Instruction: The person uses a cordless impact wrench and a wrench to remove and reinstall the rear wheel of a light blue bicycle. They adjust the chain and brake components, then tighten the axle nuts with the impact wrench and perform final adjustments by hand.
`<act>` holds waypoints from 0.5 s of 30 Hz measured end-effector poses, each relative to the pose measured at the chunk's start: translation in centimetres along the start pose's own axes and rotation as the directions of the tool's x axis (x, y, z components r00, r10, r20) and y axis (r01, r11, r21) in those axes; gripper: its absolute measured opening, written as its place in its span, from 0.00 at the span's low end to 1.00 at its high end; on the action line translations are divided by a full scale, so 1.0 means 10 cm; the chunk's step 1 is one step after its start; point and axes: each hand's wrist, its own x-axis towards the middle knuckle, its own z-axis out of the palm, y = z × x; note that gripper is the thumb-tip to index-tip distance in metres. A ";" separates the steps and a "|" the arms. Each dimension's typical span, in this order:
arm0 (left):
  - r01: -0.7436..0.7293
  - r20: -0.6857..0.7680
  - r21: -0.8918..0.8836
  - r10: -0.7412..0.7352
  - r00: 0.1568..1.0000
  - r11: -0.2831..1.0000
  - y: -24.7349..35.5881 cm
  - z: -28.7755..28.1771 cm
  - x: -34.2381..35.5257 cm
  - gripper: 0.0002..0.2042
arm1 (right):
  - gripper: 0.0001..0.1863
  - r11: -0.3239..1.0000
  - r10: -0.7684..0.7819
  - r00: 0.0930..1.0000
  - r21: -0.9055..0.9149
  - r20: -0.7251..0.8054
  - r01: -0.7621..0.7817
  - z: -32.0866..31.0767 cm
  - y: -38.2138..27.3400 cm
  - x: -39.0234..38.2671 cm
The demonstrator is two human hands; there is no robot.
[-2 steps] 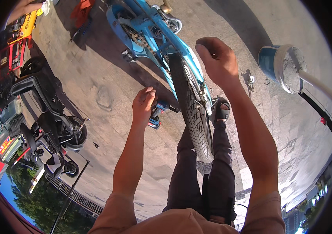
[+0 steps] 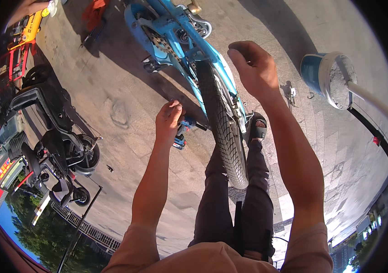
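Observation:
A light-blue bicycle (image 2: 212, 54) stands in front of me, its black-tyred wheel (image 2: 230, 150) reaching back between my legs. My left hand (image 2: 169, 120) is raised left of the tyre, fingers curled and thumb pressed to them; whatever they may hold is too small to make out. On the right of the blue frame, my right hand (image 2: 255, 68) hovers with loosely bent fingers and a gap between thumb and fingers. Nothing shows in it. Past my left hand, a blue cordless power tool (image 2: 182, 132) lies on the ground, partly hidden by that hand.
A blue-and-white bucket (image 2: 314, 70) with a pale pole in it stands at right. A small metal part (image 2: 292, 93) lies near it. Black scooters (image 2: 57, 123) are parked left, and orange cloth (image 2: 94, 11) lies at far left. Another person's arm (image 2: 32, 9) shows top left.
The view has shifted very slightly. Both hands keep nearly the same pose and place beside the bicycle.

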 end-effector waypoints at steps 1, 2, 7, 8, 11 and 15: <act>0.008 -0.005 -0.003 -0.008 1.000 1.000 -0.08 0.04 0.02 0.19 | 0.12 1.000 0.001 1.000 0.000 0.000 -0.001 -0.02 0.02 -0.01; 0.005 -0.012 -0.012 -0.005 1.000 1.000 -0.16 0.09 0.04 0.18 | 0.12 0.999 0.036 0.999 0.023 0.015 -0.036 -0.03 0.05 -0.04; 0.081 0.029 -0.213 -0.076 0.997 0.974 -0.48 0.36 -0.03 0.15 | 0.12 0.974 0.221 0.973 0.037 0.067 -0.224 -0.32 0.44 -0.36; 0.015 -0.009 -0.206 -0.018 1.000 0.978 -0.49 0.40 -0.06 0.14 | 0.12 0.967 0.231 0.969 0.091 0.089 -0.239 -0.40 0.54 -0.48; -0.070 -0.132 -0.210 0.043 0.990 0.975 -0.30 0.51 0.00 0.10 | 0.11 0.913 0.407 0.912 -0.008 0.045 -0.407 -0.58 0.75 -0.81; -0.545 -0.215 -0.222 0.504 0.836 0.809 0.23 0.64 0.29 0.11 | 0.10 0.928 0.369 0.928 0.027 0.052 -0.370 -0.58 0.80 -0.86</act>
